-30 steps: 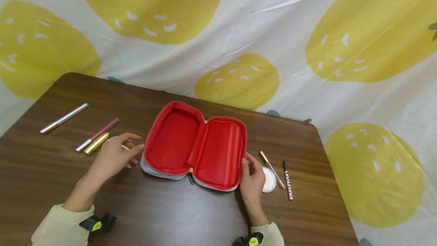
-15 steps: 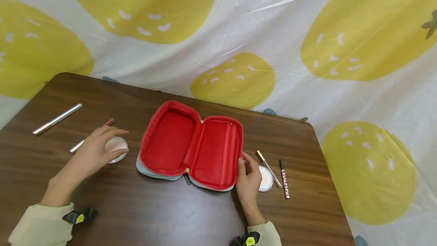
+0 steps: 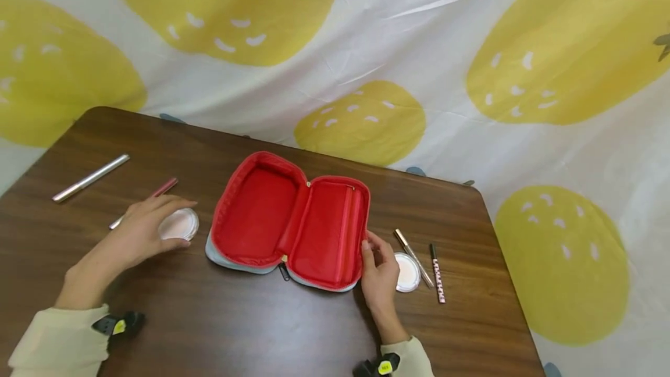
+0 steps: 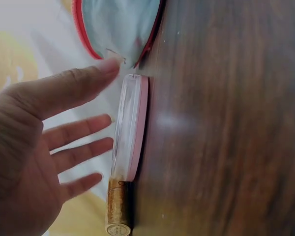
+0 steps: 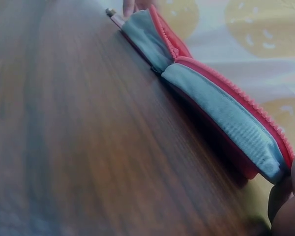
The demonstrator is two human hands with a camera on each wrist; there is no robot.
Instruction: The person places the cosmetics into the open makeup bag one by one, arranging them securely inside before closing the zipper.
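Your left hand point(image 3: 137, 231) lies over a round compact point(image 3: 180, 224) with fingers spread and straight, not yet curled round it, so the compact rests flat on the table point(image 3: 251, 330) just left of the pouch point(image 3: 289, 223). The pouch lies unzipped, red lining up, for loading. Your right hand point(image 3: 381, 272) pinches its right edge, steadying it.
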